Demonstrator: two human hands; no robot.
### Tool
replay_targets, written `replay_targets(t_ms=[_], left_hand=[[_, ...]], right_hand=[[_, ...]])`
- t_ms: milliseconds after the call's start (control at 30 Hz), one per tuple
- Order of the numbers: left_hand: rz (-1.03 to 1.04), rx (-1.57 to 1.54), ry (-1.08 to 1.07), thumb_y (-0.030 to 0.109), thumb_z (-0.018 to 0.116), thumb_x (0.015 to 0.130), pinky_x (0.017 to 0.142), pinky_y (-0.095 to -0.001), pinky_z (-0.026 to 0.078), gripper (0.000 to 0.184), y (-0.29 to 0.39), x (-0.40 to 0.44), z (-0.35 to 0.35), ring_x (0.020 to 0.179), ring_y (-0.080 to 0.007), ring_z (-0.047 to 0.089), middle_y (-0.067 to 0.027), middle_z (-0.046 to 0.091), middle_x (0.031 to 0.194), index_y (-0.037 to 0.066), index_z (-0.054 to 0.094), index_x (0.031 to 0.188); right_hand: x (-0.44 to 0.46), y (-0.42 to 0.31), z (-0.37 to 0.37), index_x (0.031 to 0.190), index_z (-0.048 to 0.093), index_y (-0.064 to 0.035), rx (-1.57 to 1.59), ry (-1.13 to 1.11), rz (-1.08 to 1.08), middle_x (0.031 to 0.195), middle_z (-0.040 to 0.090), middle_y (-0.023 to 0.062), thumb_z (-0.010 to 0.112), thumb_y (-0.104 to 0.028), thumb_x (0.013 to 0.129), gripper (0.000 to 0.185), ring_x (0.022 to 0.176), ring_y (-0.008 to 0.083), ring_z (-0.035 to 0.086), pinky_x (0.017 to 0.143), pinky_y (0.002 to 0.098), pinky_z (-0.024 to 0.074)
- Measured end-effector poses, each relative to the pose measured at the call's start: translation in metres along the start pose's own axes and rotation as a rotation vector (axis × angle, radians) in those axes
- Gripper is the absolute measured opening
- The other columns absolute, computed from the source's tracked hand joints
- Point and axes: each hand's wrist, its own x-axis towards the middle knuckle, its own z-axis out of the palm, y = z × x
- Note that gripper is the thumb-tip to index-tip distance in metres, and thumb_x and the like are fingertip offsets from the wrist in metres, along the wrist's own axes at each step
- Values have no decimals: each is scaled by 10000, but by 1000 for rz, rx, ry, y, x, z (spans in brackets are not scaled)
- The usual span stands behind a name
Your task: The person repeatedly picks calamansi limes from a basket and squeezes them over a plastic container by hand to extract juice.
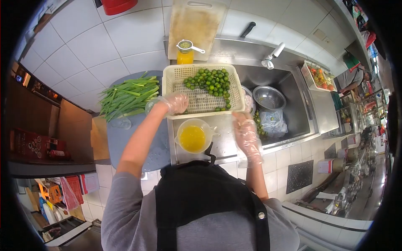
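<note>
A cream plastic basket (239,90) holds many small green limes (214,81), mostly heaped toward its back right. My left hand (178,103), in a clear plastic glove, reaches over the basket's front left with its fingers curled; whatever they hold is hidden. By the front right corner of the basket is my gloved right hand (245,127), its fingers drawn together, and I cannot make out anything in them. Between my hands, a clear plastic jug (179,140) of yellow juice stands on the steel counter (226,144).
Long green leaves (132,96) lie on a grey-blue surface (138,140) at left. A strainer (185,44) rests on a yellow container (185,57) behind the basket. At right, the sink (293,90) holds a metal bowl (269,98) and a plastic bag (273,124), beneath a tap (274,54).
</note>
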Motion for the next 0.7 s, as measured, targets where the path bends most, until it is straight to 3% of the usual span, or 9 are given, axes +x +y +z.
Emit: replay_targets(t_ms=[100, 167, 300, 367, 433, 567, 600, 667, 700], left_hand=[[9, -84, 195, 131, 650, 808, 855, -439, 534, 207, -15, 3, 15, 997, -346, 677, -147, 712, 995, 102, 721, 1000], [65, 123, 277, 97, 661, 803, 863, -444, 535, 260, -33, 15, 37, 997, -343, 678, -141, 710, 1008, 124, 712, 1057], [21, 195, 182, 65, 653, 808, 866, -461, 535, 254, -24, 29, 49, 994, -354, 680, -144, 715, 1015, 121, 718, 1047], [-145, 211, 99, 171, 631, 839, 882, -455, 523, 265, -19, 35, 47, 993, -365, 666, -156, 701, 1034, 99, 704, 1083], [-147, 159, 178, 178, 625, 847, 872, -463, 524, 256, -13, 33, 48, 987, -368, 666, -163, 701, 1030, 92, 704, 1076], [-113, -98, 487, 194, 601, 880, 831, -456, 532, 237, 4, -5, 32, 937, -381, 664, -182, 698, 984, 69, 703, 1054], [-122, -105, 486, 194, 601, 880, 831, -456, 532, 237, 10, -19, 28, 937, -381, 664, -182, 698, 984, 69, 703, 1054], [-60, -456, 578, 208, 603, 920, 869, -408, 533, 256, 20, -41, 20, 961, -339, 674, -168, 705, 1041, 50, 697, 1098], [-65, -458, 584, 208, 603, 920, 869, -408, 533, 256, 25, -49, 21, 961, -339, 674, -168, 705, 1041, 50, 697, 1098]], right_hand=[[9, -27, 19, 1146, 636, -55, 123, -124, -19, 1108, 619, 225, 579, -33, 866, 286, 1003, 384, 618, 879, 457, 502], [28, -25, 41, 1152, 648, -56, 35, -207, -112, 1087, 637, 212, 578, -80, 899, 263, 1022, 372, 615, 901, 445, 492], [75, 35, 142, 1198, 668, -78, -49, -414, -245, 1195, 661, 166, 577, -169, 929, 299, 1095, 325, 626, 926, 411, 504], [104, 42, 170, 1207, 673, -89, -8, -451, -259, 1235, 656, 159, 580, -173, 919, 314, 1110, 319, 630, 922, 404, 513], [126, 28, 171, 1205, 683, -115, -209, -1080, -5, 1305, 630, 151, 598, -204, 884, 344, 1122, 317, 636, 933, 402, 512], [129, 31, 174, 1172, 695, -124, -174, -1184, -105, 1280, 639, 148, 620, -243, 855, 347, 1120, 320, 637, 953, 393, 498], [126, 34, 177, 1166, 688, -104, -194, -1071, -101, 1236, 660, 132, 634, -230, 853, 342, 1099, 284, 648, 943, 369, 501], [121, 30, 164, 1160, 681, -84, -215, -958, -104, 1193, 681, 116, 647, -217, 851, 338, 1078, 248, 659, 933, 344, 505], [117, 27, 146, 1140, 671, -47, 306, -870, 65, 1107, 694, 93, 672, -185, 849, 322, 988, 203, 660, 874, 324, 516]])
